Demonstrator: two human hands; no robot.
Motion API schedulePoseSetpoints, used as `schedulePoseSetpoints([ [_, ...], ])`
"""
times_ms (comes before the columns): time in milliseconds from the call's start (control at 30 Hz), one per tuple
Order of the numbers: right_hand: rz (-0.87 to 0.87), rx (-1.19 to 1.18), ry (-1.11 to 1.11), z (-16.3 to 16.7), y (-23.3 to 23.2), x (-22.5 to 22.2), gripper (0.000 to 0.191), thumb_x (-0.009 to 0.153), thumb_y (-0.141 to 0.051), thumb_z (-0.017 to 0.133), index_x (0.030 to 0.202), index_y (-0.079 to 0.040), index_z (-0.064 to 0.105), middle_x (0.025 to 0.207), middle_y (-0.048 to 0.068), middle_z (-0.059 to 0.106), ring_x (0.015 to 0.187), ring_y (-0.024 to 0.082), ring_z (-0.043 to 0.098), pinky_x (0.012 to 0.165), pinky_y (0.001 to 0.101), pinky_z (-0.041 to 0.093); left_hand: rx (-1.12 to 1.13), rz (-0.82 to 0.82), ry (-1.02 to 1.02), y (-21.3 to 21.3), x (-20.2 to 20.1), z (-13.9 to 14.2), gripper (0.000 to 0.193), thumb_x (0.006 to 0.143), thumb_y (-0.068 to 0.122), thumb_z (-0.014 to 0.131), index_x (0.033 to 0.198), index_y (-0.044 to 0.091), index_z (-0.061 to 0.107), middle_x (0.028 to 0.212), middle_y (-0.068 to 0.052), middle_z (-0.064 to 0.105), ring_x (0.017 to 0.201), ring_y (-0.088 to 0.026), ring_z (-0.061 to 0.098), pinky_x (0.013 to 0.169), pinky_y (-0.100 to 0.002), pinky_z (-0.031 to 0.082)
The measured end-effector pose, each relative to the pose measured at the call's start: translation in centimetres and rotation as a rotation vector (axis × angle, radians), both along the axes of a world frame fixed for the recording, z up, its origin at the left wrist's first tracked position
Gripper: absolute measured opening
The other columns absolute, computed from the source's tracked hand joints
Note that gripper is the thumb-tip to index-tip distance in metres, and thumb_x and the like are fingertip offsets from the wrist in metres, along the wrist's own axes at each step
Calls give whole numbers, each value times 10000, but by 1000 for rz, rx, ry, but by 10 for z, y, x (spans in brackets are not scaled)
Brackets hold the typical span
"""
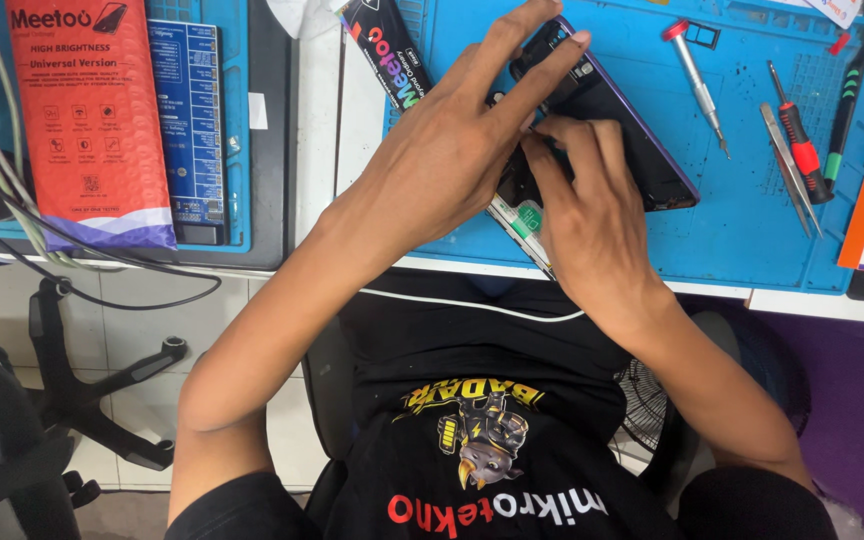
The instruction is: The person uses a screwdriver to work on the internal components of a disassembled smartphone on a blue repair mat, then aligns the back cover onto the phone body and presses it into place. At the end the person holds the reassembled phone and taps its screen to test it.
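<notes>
**Both hands on an opened phone**

A red padded envelope [87, 120] lies far left. On the blue mat [752, 220], the left hand [442, 150] grips the opened phone [612, 130]; the right hand [587, 215] pinches its lower edge. Screwdrivers [797, 130] lie right. Prying appears underway, calling for steady pressure.

A white worktop [317, 120] runs across the upper part of the frame. On it, right of centre, lies a blue rubber work mat [752, 215]. Directly on the mat rest a dark flat phone with a purple edge [642, 150], a silver screwdriver with a red cap [697, 82] at upper centre-right, a red-and-black screwdriver [800, 140], metal tweezers [790, 168] just beside it, and a black-and-green tool [845, 110] at upper right. At upper left lies a red padded pouch [87, 110] beside a blue printed box [190, 120].
</notes>
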State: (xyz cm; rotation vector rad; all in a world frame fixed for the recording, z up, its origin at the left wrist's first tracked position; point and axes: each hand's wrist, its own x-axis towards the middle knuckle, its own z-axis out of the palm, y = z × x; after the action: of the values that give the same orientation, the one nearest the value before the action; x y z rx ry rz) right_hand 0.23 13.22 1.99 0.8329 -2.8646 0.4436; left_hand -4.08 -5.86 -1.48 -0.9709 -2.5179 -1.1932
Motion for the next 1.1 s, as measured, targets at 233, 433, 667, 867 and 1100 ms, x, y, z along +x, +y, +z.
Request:
schedulePoseSetpoints([
  [233, -25, -63, -16, -7, 0, 1, 518, 786, 204, 642, 1296, 116, 641, 1281, 175, 557, 1114, 326, 552, 959, 428, 545, -1, -1, 2, 1, -1, 0, 718, 987, -109, 628, 1612, 134, 371, 1660, -107, 265, 1472, -332, 500, 1108, -366, 563],
  [433, -57, -204, 20, -9, 2, -2, 385, 917, 195, 617, 1280, 74, 653, 1223, 167, 612, 1096, 333, 575, 918, 436, 536, 9, -4, 1, 1, 0, 0, 716, 989, -116, 617, 1612, 133, 368, 1659, -107, 267, 1466, -327, 506, 1122, -366, 554],
  [667, -69, -256, 33, -10, 2, -6, 214, 1009, 98, 677, 1215, 40, 662, 1144, 145, 668, 1035, 310, 611, 866, 432, 539, 12, -10, -1, 1, -1, -2, 676, 1028, -90, 606, 1618, 132, 361, 1658, -110, 271, 1468, -331, 503, 1124, -359, 552],
  [867, -70, -218, 104, -16, 1, -11, 126, 1016, 77, 721, 1126, 37, 674, 1084, 128, 669, 980, 294, 626, 816, 418, 544, 25, -9, 4, 1, -1, -3, 619, 1094, -45, 599, 1627, 147, 351, 1662, -98, 269, 1460, -316, 493, 1130, -352, 549],
  [1100, -59, -203, 144, -20, 2, -19, 104, 1007, 83, 714, 1091, 41, 671, 1074, 132, 674, 979, 298, 631, 819, 420, 556, 4, -11, 2, 1, -2, 0, 674, 1025, -96, 609, 1616, 119, 369, 1656, -125, 272, 1494, -342, 477, 1137, -363, 550],
])
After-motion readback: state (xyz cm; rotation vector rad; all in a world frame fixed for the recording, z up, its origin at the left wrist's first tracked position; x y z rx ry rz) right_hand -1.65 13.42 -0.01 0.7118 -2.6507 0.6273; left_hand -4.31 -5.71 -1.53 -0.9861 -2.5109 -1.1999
